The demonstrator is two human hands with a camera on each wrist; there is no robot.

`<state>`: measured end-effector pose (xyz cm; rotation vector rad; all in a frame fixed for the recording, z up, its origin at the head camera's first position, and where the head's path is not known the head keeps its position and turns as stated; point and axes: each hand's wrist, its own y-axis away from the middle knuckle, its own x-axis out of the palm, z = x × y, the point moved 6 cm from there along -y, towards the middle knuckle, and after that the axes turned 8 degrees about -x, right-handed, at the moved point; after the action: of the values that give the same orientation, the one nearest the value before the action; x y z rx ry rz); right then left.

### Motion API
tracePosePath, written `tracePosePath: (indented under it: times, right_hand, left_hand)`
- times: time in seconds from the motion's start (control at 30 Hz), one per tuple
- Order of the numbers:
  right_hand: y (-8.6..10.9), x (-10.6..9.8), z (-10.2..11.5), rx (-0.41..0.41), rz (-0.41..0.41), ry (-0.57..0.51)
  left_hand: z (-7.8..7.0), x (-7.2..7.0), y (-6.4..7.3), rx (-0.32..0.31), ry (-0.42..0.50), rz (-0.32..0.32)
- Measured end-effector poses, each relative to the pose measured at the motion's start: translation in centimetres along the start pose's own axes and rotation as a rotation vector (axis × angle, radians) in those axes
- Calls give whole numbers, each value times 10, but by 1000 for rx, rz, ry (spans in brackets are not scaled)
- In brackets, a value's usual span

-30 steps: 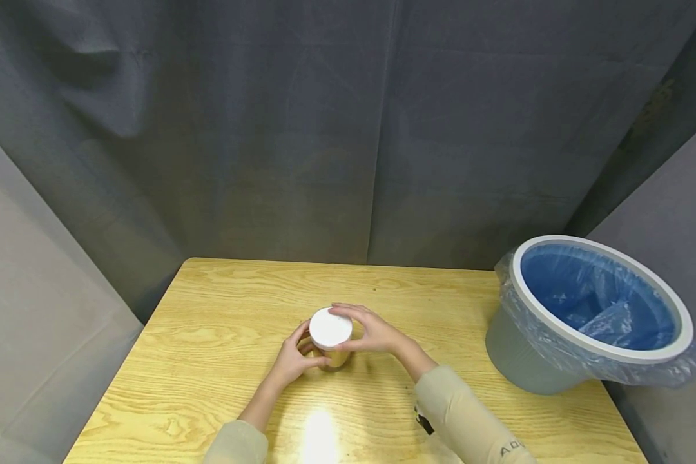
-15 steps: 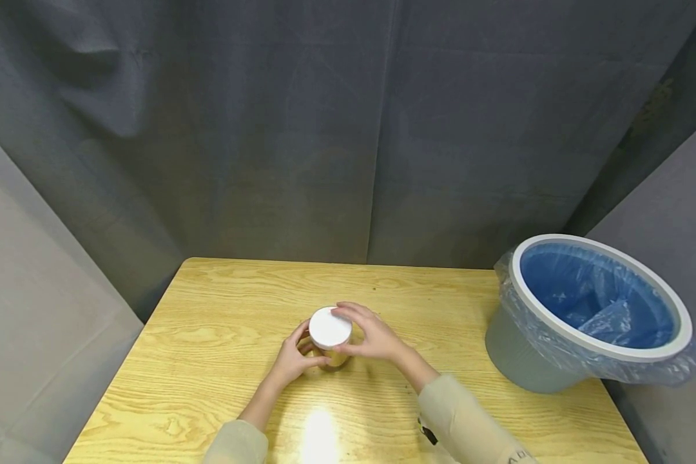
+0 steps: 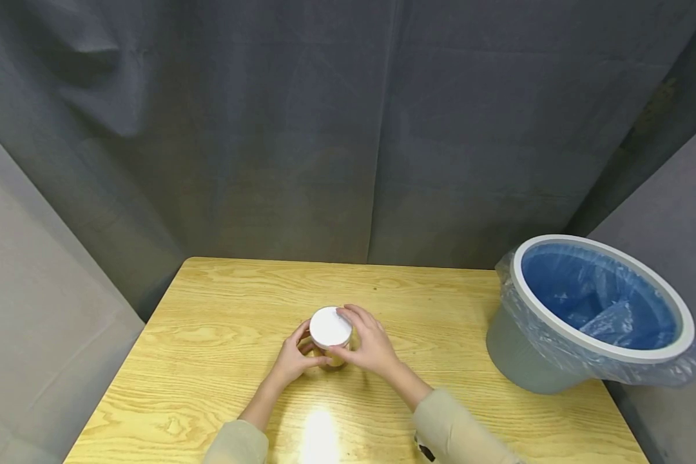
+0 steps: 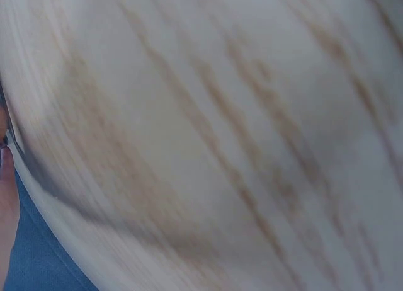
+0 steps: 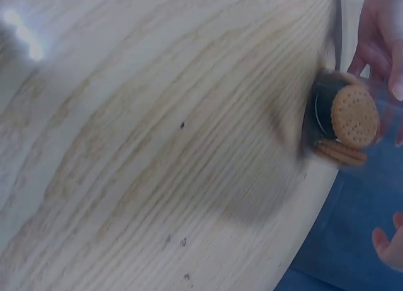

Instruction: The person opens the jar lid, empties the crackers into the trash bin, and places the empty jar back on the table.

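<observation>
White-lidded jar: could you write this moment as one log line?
left hand: holds jar; right hand: pinches lid; lid: on jar; jar: upright on table, biscuits inside; bin: to the right

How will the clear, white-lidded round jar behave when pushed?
The clear round jar would probably roll if laid sideways, its wall being curved. Its round brown biscuits might rattle, with space around them; looking thin, they could crack.

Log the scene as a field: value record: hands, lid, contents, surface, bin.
Left hand: curled round clear cylindrical jar
Right hand: holds edge of white round lid
Lid state: on jar; tightness not visible
Contents: round tan biscuits
Surface: yellow wood-grain table
Table's right side: grey-green plastic bin, white-rimmed, with clear plastic liner
</observation>
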<state>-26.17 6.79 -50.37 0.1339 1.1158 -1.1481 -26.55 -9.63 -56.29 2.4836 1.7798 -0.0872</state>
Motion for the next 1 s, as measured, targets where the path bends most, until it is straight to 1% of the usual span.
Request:
tracePosePath:
  times: [0.17,0.33,0.5,0.67,0.87,1.0]
  right_hand:
    - [1,4,2,53,-16,-9]
    - [2,9,4,84,-15,-7]
    - [2,11,7,67,-47,11]
    - [2,11,7,58,-69,20]
    - [2,10,7,36,-94,22]
    - [2,10,6,37,-88,6]
  left_hand:
    - [0,0,0,-29,-3,7]
    - [-1,0,1,-23,-10,13]
    - [0,0,1,-19,-3,16]
    - [0,0,1,-36,7,12]
    - [-2,0,2,-55,-8,7]
    - [-3,1,2,-40,1,8]
